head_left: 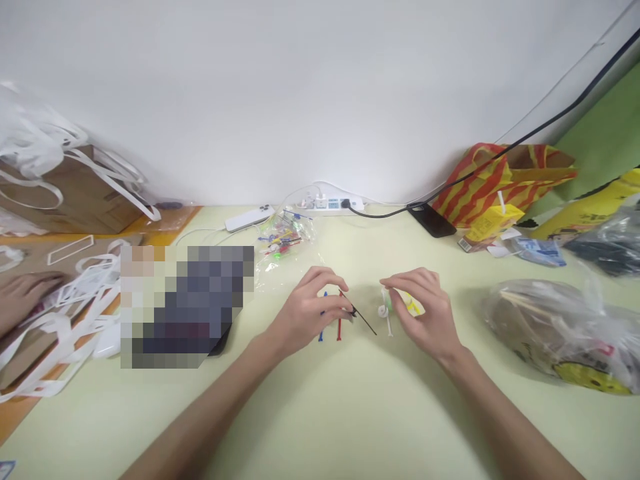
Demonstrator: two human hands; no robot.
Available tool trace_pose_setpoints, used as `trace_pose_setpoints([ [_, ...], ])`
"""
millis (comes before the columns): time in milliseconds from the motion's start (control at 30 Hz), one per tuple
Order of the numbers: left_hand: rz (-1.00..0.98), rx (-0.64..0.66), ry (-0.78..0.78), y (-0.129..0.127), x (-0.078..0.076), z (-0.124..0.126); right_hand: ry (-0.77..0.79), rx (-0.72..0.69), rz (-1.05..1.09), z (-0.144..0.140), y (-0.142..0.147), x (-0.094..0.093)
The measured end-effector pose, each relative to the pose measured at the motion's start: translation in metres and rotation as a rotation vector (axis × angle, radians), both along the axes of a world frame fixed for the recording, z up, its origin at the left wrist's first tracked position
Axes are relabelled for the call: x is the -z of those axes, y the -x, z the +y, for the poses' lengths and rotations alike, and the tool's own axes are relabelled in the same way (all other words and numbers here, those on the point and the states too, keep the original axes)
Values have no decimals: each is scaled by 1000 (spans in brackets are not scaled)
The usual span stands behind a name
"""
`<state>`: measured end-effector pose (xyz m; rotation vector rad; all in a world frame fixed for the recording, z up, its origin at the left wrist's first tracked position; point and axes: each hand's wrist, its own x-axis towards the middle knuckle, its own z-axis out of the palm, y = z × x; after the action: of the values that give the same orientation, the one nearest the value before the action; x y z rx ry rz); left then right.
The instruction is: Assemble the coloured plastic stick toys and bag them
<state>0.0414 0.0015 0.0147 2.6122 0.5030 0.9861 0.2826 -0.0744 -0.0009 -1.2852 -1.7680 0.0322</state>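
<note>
Far left edge: another person's hand rests flat among loose white plastic strips on a brown board. Not mine.

Left of centre, far side: clear bag of coloured picks, with a white power strip behind it against the wall.

My left hand, near centre of the pale green table: fingers curled, thumb and forefinger pinched on a black pick. A red pick and a blue pick also stick out from under this hand; whether I grip them or they just lie beneath the fingers, I cannot tell.

The black pick's long axis runs diagonally, from the pinch down and to the right, toward me. Its free thin end points near-right, into the gap between my hands. The red and blue picks run nearly straight toward me, tips nearest.

My right hand, just right of that gap: fingers closed loosely around a small bunch with a white pick at its left side and something yellow and green behind it. The white stem hangs toward me below the fingers.

Right side: crumpled plastic bag; farther back, a red-and-yellow striped bag.

Risks, as I judge them: the black pick is held only at one end, so a light knock from my right hand could lever it out of the pinch. The picks are thin and could roll or scatter if the loose bunch slips.
</note>
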Motion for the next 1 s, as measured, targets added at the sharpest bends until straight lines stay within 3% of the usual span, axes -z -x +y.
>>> trace_pose_setpoints([
  [133,243,95,-54,-15,-4,11,163,-92,-255,8,-22,2],
  [267,390,125,-40,-24,-6,19,328,-143,-376,7,-24,4],
  [400,453,114,14,-22,-6,24,350,-160,-417,3,-21,6],
  [567,404,113,28,-18,-1,24,318,-170,-431,3,-19,8],
  [733,320,13,123,-22,-6,13,325,-194,-426,4,-13,5],
  [1000,223,40,207,-31,-5,-6,286,-285,-158,-2,-1,-9],
])
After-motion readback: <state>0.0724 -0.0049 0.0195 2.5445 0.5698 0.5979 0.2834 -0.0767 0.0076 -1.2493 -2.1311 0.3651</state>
